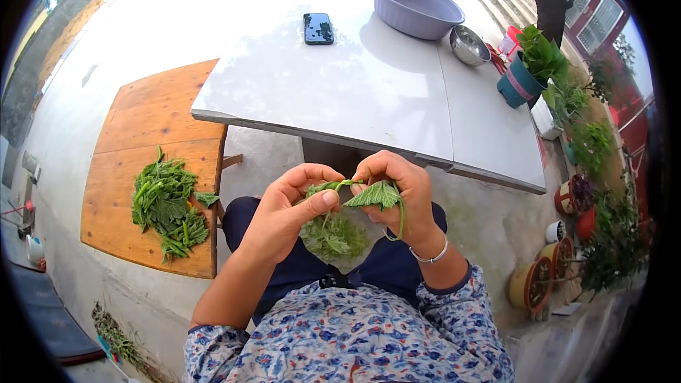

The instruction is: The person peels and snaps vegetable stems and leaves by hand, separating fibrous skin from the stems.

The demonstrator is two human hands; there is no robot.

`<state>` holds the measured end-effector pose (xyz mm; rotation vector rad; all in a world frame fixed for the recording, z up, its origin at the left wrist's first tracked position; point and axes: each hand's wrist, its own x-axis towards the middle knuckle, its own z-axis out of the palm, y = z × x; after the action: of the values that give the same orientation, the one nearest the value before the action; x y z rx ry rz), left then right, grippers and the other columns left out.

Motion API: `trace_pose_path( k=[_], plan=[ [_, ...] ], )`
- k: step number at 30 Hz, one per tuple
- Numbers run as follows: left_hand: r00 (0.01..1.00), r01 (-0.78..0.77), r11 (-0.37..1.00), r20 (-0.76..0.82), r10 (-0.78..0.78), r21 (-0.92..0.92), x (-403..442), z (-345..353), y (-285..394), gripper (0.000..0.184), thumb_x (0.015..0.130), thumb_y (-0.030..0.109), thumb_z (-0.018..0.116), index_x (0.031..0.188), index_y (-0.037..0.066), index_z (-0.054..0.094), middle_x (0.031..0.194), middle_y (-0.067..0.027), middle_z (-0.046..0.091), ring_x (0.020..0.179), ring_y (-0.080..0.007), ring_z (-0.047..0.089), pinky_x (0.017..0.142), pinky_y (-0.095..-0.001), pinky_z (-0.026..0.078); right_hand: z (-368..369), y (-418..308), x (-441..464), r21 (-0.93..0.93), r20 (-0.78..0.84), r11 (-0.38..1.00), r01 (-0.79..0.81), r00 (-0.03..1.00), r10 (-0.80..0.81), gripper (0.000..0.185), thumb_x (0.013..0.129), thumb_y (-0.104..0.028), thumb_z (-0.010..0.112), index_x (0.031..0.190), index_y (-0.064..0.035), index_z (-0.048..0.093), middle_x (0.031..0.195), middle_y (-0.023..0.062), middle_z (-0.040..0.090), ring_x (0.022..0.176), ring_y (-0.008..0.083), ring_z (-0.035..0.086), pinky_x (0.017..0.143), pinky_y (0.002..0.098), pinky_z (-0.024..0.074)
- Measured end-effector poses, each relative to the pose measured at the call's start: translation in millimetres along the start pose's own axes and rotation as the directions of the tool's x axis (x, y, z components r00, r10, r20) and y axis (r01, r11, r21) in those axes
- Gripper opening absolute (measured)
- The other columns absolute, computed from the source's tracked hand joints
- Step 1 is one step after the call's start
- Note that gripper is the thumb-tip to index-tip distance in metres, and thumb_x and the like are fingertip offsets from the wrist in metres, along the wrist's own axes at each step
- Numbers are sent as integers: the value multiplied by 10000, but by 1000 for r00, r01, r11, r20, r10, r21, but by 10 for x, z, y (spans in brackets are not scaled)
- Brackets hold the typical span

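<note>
A green leafy stem (pixel 379 196) is stretched between my two hands above my lap. My left hand (pixel 298 202) pinches one end of it between thumb and fingers. My right hand (pixel 399 188), with a silver bracelet at the wrist, is closed on the stem near a broad leaf, and part of the stem hangs down beside the palm. Below the hands, between my knees, lies a loose heap of greens (pixel 333 236). A pile of picked greens (pixel 169 202) rests on the wooden table at the left.
The wooden table (pixel 152 128) stands at the left. Ahead is a white table (pixel 340 92) carrying a phone (pixel 318 29), a purple basin (pixel 415 8) and a metal bowl (pixel 469 46). Potted plants (pixel 530 67) line the right side.
</note>
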<state>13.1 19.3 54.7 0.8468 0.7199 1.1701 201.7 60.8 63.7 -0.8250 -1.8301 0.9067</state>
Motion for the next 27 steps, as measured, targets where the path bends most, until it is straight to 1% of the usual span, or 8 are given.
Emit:
trace_pose_path(
  k=[6, 10, 13, 16, 18, 22, 24, 27],
  plan=[
    [990, -128, 979, -45, 136, 160, -21, 31, -11, 181, 846, 106, 682, 985, 9, 620, 922, -20, 625, 815, -67, 574, 729, -208, 465, 48, -74, 37, -78, -8, 967, 244, 969, -246, 272, 635, -40, 787, 848, -32, 618, 778, 69, 602, 671, 189, 593, 596, 267, 473],
    [988, -133, 981, -57, 142, 143, -33, 49, -39, 137, 856, 87, 660, 960, 9, 614, 905, -28, 632, 795, -76, 580, 712, -212, 468, 79, -71, -11, -115, 2, 967, 226, 974, -227, 292, 630, -53, 795, 857, -27, 613, 776, 83, 598, 645, 213, 590, 581, 266, 471],
    [1000, -6, 984, 11, 8, -181, -14, 62, -95, 102, 869, 65, 632, 952, 13, 604, 894, -49, 638, 783, -100, 595, 701, -227, 479, 111, -52, -36, -48, -11, 981, 186, 982, -187, 268, 664, -36, 777, 867, -16, 605, 782, 66, 605, 635, 166, 601, 569, 253, 472],
    [999, 41, 964, 35, -33, -262, -24, 88, -101, 83, 876, 51, 615, 950, 18, 598, 905, -64, 638, 779, -122, 605, 691, -238, 487, 165, -26, -90, 230, -19, 973, -23, 999, 28, 236, 700, -28, 763, 867, -6, 598, 790, 43, 609, 644, 109, 593, 573, 235, 476],
    [999, 30, 965, 33, -22, -260, -32, 109, -90, 80, 876, 48, 613, 949, 17, 597, 905, -65, 637, 781, -126, 607, 696, -239, 491, 181, -10, -118, 565, 55, 789, -241, 965, 255, 193, 739, -7, 734, 872, 5, 595, 796, 26, 608, 674, 67, 582, 580, 212, 477],
    [999, -1, 982, -33, -5, -189, -48, 125, -78, 108, 843, 43, 636, 937, 11, 594, 866, -68, 647, 733, -124, 626, 662, -231, 502, 159, -3, -104, 582, 69, 772, -257, 961, 268, 161, 761, 20, 697, 887, 4, 598, 810, 47, 614, 665, 76, 582, 578, 205, 473],
    [998, -19, 996, -68, 13, -92, -72, 104, -68, 122, 838, 39, 642, 946, 3, 598, 864, -55, 639, 727, -106, 607, 657, -217, 485, 127, 45, -81, 64, -86, 978, 201, 977, -195, 157, 773, 40, 674, 908, -12, 611, 856, 70, 631, 655, 83, 583, 572, 205, 469],
    [993, -47, 999, -111, 49, 21, -103, 150, -7, 140, 831, 29, 650, 959, -13, 613, 859, -30, 623, 722, -72, 567, 647, -192, 446, 95, 13, -84, -107, -111, 926, 362, 921, -372, 176, 767, 29, 687, 923, -28, 630, 912, 89, 646, 643, 105, 584, 567, 215, 468]
  ],
)
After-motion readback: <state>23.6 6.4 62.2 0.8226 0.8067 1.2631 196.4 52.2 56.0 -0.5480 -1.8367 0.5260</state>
